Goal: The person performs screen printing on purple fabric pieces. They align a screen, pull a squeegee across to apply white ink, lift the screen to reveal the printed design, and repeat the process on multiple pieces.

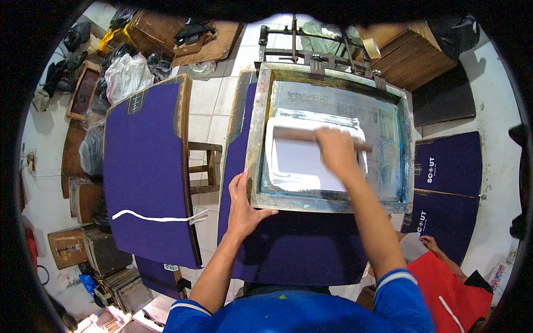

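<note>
The right grip point(336, 150) is clenched around a long, brown wooden bar point(297, 136), slightly blurred, which reaches out on both sides of the knuckles. The bar is over the screen inside a worn, grey-white rectangular frame point(333, 202). Below and left of this grip, glossy white paste point(319, 182) borders a pale, lavender-tinted rectangle; to its right, translucent grey mesh point(386, 125) shows faint marks.

The left grip point(243, 213) is spread and unclenched at the frame's near left corner: its fingers lie along the outer left side, its thumb along the near edge. Directly beneath and to the right of it, a dark purple fabric-like panel point(300, 250) extends under the frame.

Beyond the right grip, a dark metal clamp assembly point(319, 66) meets the frame's far edge. Well to the left of the left grip is a stack topped by a large purple panel point(144, 172), with 1 limp white cord point(158, 217) across it. To the right of the right grip stand 2 purple panels with white printing point(452, 166), and nearer, a co-worker in red clothing point(452, 294) has 1 hand point(428, 242) beside a grey sheet point(412, 248).
</note>
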`<state>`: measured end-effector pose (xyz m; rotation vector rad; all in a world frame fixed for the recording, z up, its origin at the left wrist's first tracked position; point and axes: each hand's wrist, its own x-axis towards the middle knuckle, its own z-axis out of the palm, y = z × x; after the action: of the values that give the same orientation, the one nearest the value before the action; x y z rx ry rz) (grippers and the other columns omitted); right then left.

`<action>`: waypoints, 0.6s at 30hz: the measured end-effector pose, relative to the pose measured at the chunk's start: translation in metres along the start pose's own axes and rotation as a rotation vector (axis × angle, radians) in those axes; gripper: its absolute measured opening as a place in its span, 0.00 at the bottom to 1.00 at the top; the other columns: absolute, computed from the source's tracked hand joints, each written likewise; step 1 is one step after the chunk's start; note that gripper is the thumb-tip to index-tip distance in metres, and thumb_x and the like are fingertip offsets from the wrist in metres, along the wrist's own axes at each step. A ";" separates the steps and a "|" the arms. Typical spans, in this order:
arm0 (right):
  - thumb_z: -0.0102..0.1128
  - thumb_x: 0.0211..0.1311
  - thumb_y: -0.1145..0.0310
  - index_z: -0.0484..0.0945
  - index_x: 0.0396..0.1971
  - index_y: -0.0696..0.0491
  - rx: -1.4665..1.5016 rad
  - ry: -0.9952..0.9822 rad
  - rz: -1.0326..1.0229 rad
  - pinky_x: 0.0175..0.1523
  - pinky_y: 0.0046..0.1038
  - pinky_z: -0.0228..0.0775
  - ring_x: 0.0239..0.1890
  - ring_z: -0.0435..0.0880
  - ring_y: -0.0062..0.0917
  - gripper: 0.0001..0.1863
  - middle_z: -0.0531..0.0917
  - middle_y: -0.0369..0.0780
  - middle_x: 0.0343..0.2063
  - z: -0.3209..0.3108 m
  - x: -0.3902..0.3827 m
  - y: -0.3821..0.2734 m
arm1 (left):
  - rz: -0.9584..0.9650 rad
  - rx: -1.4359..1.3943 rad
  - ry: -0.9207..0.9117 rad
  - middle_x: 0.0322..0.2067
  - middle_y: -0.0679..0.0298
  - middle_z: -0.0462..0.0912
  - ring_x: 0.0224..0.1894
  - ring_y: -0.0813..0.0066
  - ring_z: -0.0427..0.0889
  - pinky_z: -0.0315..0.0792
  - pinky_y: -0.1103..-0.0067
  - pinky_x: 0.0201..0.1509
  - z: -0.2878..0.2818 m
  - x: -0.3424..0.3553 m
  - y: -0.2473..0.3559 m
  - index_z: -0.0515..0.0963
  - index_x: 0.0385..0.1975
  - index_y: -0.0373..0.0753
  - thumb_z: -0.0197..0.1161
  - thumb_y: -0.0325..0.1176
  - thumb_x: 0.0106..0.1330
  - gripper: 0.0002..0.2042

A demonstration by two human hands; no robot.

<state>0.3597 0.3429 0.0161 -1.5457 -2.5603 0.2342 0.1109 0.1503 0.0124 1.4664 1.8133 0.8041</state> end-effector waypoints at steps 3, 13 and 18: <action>0.61 0.56 0.79 0.83 0.51 0.49 0.082 0.114 -0.038 0.59 0.44 0.68 0.56 0.81 0.38 0.21 0.85 0.41 0.50 -0.006 -0.097 -0.043 | 0.011 -0.004 0.005 0.70 0.48 0.60 0.74 0.46 0.64 0.64 0.61 0.80 -0.002 0.000 0.003 0.50 0.82 0.43 0.93 0.31 0.34 0.70; 0.82 0.45 0.34 0.87 0.45 0.50 -0.058 0.726 -0.016 0.58 0.44 0.69 0.44 0.87 0.39 0.37 0.89 0.40 0.41 -0.127 -0.096 -0.057 | 0.345 -0.148 0.464 0.68 0.47 0.64 0.72 0.48 0.65 0.63 0.58 0.77 -0.070 0.020 0.109 0.53 0.80 0.36 0.93 0.48 0.35 0.70; 0.80 0.60 0.43 0.89 0.49 0.48 -0.150 0.784 0.079 0.56 0.31 0.78 0.45 0.88 0.26 0.27 0.90 0.37 0.41 -0.249 0.000 -0.001 | 0.747 -0.325 0.572 0.75 0.47 0.55 0.66 0.50 0.73 0.77 0.62 0.66 -0.100 0.067 0.142 0.46 0.84 0.44 0.90 0.52 0.44 0.69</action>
<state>0.4091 0.3572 0.2594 -1.4008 -1.9243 -0.4760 0.1016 0.2364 0.1769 1.8132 1.3514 1.9491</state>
